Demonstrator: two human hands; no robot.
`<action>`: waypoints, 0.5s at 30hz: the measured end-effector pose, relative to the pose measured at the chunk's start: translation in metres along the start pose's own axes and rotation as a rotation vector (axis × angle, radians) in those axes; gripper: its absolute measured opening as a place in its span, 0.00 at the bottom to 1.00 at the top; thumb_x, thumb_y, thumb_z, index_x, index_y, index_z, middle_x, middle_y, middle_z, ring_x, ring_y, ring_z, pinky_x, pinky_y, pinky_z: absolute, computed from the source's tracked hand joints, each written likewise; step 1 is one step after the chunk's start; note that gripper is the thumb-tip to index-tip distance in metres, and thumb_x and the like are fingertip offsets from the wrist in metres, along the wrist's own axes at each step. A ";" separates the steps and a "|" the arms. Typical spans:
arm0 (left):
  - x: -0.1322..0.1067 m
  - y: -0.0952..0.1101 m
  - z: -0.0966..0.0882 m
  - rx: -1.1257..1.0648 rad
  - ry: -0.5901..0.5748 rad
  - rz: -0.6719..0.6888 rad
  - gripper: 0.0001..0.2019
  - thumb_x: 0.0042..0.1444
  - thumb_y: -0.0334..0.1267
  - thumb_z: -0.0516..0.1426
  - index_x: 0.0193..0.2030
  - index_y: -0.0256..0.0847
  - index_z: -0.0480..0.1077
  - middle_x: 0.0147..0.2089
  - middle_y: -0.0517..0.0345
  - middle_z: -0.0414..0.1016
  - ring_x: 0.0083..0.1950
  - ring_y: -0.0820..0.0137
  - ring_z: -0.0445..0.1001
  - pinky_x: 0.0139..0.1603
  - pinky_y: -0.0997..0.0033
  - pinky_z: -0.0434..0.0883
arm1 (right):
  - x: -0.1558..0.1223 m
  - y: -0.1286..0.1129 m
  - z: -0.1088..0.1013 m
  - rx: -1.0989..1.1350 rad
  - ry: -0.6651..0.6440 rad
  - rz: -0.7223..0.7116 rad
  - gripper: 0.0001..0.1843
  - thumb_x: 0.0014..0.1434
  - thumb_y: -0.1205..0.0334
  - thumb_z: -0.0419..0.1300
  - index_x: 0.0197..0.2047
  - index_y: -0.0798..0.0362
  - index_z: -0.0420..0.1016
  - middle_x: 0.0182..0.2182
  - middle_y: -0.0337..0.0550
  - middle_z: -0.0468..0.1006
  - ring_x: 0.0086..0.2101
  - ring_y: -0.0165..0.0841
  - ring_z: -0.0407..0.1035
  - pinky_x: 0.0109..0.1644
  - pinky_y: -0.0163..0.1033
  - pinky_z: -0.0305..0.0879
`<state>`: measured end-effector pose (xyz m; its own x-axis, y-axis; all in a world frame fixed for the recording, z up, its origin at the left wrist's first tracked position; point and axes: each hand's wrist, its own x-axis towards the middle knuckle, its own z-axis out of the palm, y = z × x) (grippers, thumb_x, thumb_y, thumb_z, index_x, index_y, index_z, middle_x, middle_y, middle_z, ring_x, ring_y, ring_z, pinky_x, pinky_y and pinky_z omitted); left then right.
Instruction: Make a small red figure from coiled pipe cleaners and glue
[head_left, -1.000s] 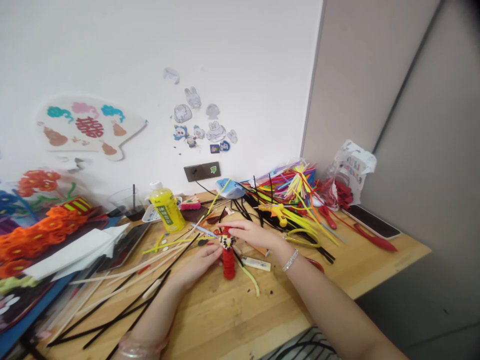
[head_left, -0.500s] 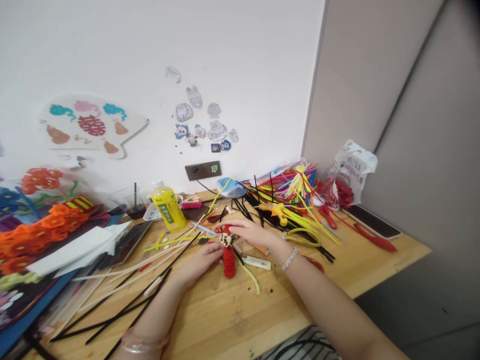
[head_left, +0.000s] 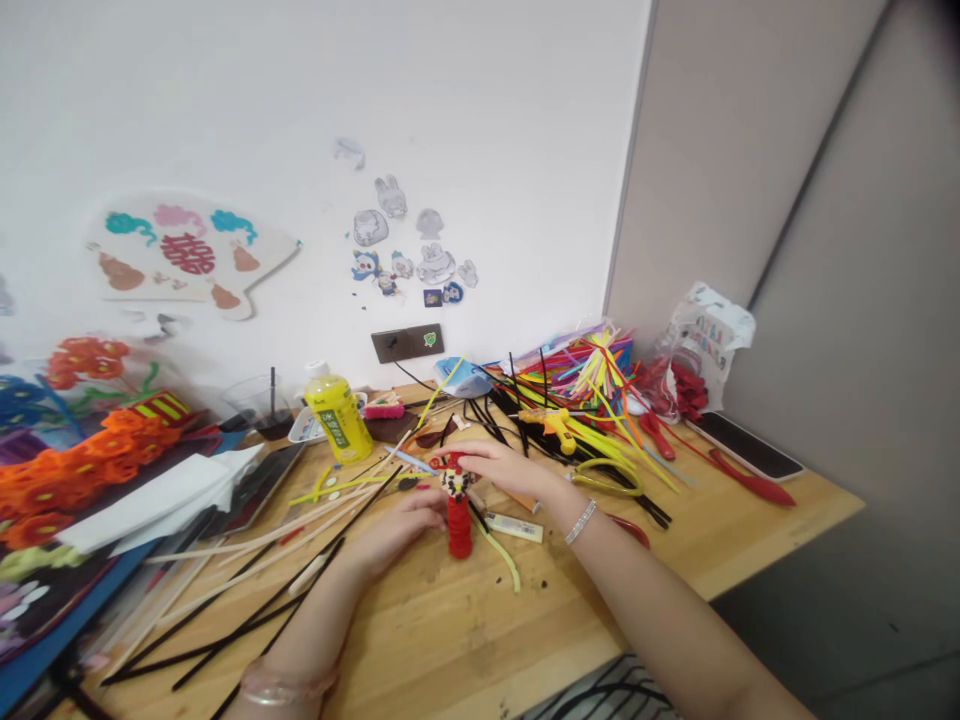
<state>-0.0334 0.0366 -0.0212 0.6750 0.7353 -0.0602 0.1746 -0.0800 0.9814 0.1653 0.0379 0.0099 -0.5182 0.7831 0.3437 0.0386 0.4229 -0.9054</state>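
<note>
A grained wooden desk (head_left: 442,640) is crowded with fuzzy chenille stems (head_left: 577,385). A small red pipe-cleaner figure (head_left: 459,525) is held at its top between the narrowly closed left hand (head_left: 397,525) and right hand (head_left: 510,470), just above the desk. If the grip were loosened, the soft twisted wire could slip or unwind, and the springy black stems (head_left: 255,620) near the left wrist could be snagged.

The right hand (head_left: 510,470) has drawn back across the top of the red pipe-cleaner figure (head_left: 459,525), its fingertips (head_left: 466,452) now further right, baring more of the red loop (head_left: 448,461) there. The yellow bottle (head_left: 337,425), left of the figure, sits slightly further right in view.
</note>
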 end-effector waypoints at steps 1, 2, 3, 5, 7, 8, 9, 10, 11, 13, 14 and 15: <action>-0.001 0.002 0.000 0.003 -0.020 0.004 0.13 0.47 0.33 0.56 0.41 0.43 0.74 0.42 0.58 0.77 0.46 0.61 0.69 0.51 0.64 0.61 | 0.000 0.001 0.000 0.002 0.002 0.002 0.19 0.59 0.62 0.50 0.53 0.51 0.68 0.52 0.42 0.71 0.52 0.33 0.63 0.58 0.41 0.55; -0.001 0.003 0.001 0.006 -0.042 0.005 0.13 0.47 0.34 0.58 0.41 0.43 0.74 0.42 0.58 0.77 0.46 0.61 0.70 0.50 0.64 0.61 | 0.000 0.001 0.000 0.002 0.005 0.001 0.19 0.58 0.63 0.50 0.53 0.51 0.69 0.52 0.42 0.71 0.52 0.34 0.63 0.58 0.41 0.55; -0.002 0.005 0.002 0.009 -0.061 0.007 0.13 0.47 0.36 0.59 0.42 0.44 0.74 0.42 0.58 0.77 0.46 0.61 0.70 0.49 0.64 0.62 | 0.000 0.002 0.000 -0.001 0.009 0.001 0.19 0.58 0.63 0.50 0.53 0.51 0.69 0.52 0.42 0.71 0.52 0.34 0.63 0.58 0.41 0.55; -0.002 0.006 0.004 0.021 -0.076 0.009 0.13 0.48 0.38 0.60 0.43 0.44 0.73 0.42 0.57 0.76 0.45 0.61 0.70 0.48 0.64 0.63 | 0.001 0.003 0.000 -0.008 0.016 0.001 0.19 0.58 0.64 0.51 0.53 0.50 0.69 0.51 0.42 0.71 0.52 0.34 0.63 0.58 0.42 0.55; -0.002 0.006 0.005 0.035 -0.063 0.010 0.12 0.49 0.40 0.59 0.42 0.44 0.73 0.42 0.57 0.76 0.45 0.61 0.70 0.48 0.65 0.62 | 0.001 0.002 -0.001 -0.016 0.022 0.003 0.19 0.58 0.63 0.51 0.53 0.50 0.69 0.51 0.42 0.71 0.52 0.34 0.63 0.58 0.42 0.54; -0.002 0.005 0.005 0.041 -0.052 0.009 0.12 0.50 0.41 0.58 0.42 0.45 0.74 0.42 0.58 0.76 0.45 0.62 0.70 0.48 0.65 0.62 | 0.001 0.002 -0.001 -0.020 0.024 0.003 0.19 0.58 0.63 0.51 0.52 0.50 0.69 0.51 0.42 0.71 0.52 0.33 0.63 0.59 0.42 0.54; -0.002 0.005 0.005 0.046 -0.041 0.008 0.11 0.50 0.41 0.58 0.40 0.44 0.74 0.41 0.58 0.77 0.44 0.62 0.70 0.47 0.66 0.62 | 0.001 0.001 -0.001 -0.023 0.024 0.003 0.19 0.58 0.64 0.51 0.52 0.50 0.69 0.51 0.42 0.72 0.52 0.33 0.64 0.59 0.42 0.55; -0.001 0.004 0.004 0.047 -0.034 0.006 0.10 0.51 0.41 0.58 0.40 0.44 0.74 0.40 0.58 0.77 0.43 0.62 0.70 0.47 0.66 0.62 | 0.001 0.000 -0.001 -0.027 0.025 0.003 0.19 0.58 0.64 0.50 0.52 0.51 0.69 0.51 0.42 0.72 0.52 0.33 0.64 0.58 0.42 0.55; -0.001 0.004 0.004 0.047 -0.027 0.005 0.10 0.50 0.41 0.58 0.39 0.44 0.74 0.40 0.58 0.77 0.43 0.62 0.70 0.46 0.67 0.63 | 0.001 -0.001 -0.001 -0.031 0.026 0.003 0.19 0.57 0.64 0.50 0.52 0.51 0.69 0.51 0.42 0.71 0.52 0.33 0.64 0.59 0.42 0.55; -0.001 0.005 0.005 0.045 -0.020 0.002 0.10 0.50 0.41 0.59 0.39 0.44 0.75 0.39 0.59 0.77 0.41 0.63 0.70 0.45 0.68 0.63 | 0.000 -0.002 0.000 -0.034 0.033 0.006 0.19 0.57 0.65 0.51 0.52 0.52 0.70 0.51 0.43 0.71 0.52 0.33 0.64 0.58 0.42 0.55; -0.001 0.006 0.005 0.041 -0.017 0.000 0.10 0.50 0.41 0.59 0.38 0.44 0.75 0.38 0.59 0.77 0.41 0.63 0.70 0.45 0.68 0.63 | 0.000 -0.003 0.000 -0.034 0.034 0.009 0.19 0.57 0.65 0.51 0.52 0.53 0.70 0.51 0.43 0.71 0.52 0.34 0.64 0.58 0.42 0.55; -0.001 0.007 0.005 0.035 -0.015 -0.002 0.10 0.49 0.41 0.59 0.38 0.43 0.75 0.37 0.59 0.77 0.40 0.63 0.70 0.44 0.68 0.63 | 0.000 -0.003 0.000 -0.033 0.036 0.011 0.19 0.57 0.64 0.51 0.52 0.54 0.70 0.51 0.44 0.71 0.52 0.34 0.64 0.58 0.42 0.55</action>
<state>-0.0289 0.0318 -0.0154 0.6853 0.7253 -0.0646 0.2007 -0.1028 0.9743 0.1650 0.0369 0.0129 -0.4863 0.8035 0.3434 0.0721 0.4286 -0.9006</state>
